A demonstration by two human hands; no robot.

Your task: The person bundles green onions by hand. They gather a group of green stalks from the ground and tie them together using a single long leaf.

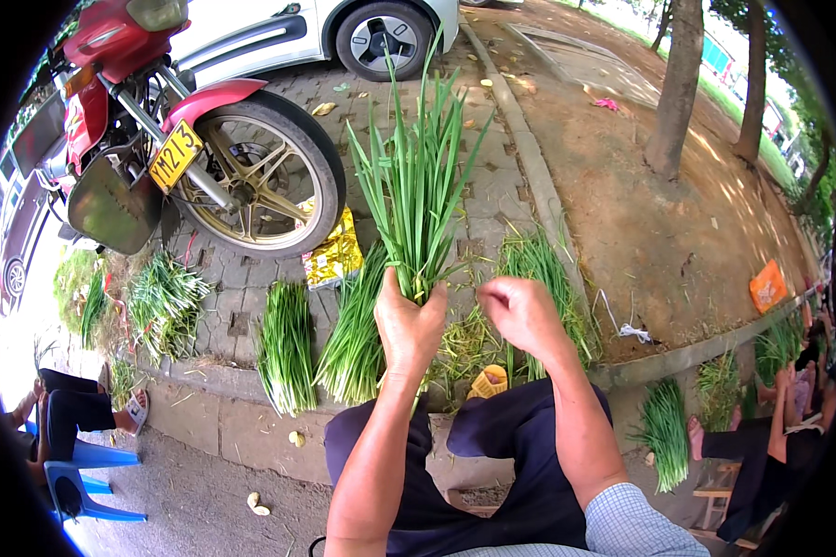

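while left hand (407, 327) grip clamped on upright chive bunch (416, 186), right hand (522, 314) loosely curled beside it, holding nothing visible.

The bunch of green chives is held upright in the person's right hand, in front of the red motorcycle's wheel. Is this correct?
Not quite: the head view shows the left hand gripping the bunch of green chives upright, while the right hand is closed beside it. The red motorcycle part is correct.
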